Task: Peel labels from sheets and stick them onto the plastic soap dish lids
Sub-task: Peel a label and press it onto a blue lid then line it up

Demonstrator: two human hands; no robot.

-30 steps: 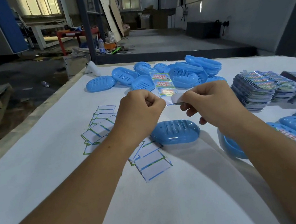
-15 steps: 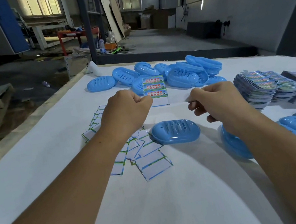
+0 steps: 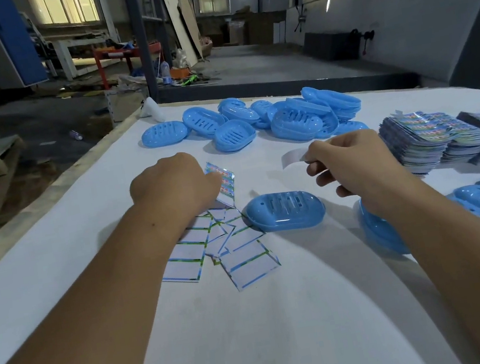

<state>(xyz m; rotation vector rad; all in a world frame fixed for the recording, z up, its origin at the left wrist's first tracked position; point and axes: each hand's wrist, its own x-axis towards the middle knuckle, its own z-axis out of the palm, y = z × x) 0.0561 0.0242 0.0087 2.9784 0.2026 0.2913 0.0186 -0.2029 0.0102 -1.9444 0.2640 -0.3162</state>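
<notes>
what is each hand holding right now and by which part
The right hand pinches a pale peeled label by its right end. The left hand grips a colourful printed label sheet by its left edge.

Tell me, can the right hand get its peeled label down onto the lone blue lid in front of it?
Probably yes. The right hand holds the label just above the lid, and nothing lies between them.

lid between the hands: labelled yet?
Not yet. The soap dish lid shows bare slotted plastic; the right hand pinches the peeled label above the table.
</notes>
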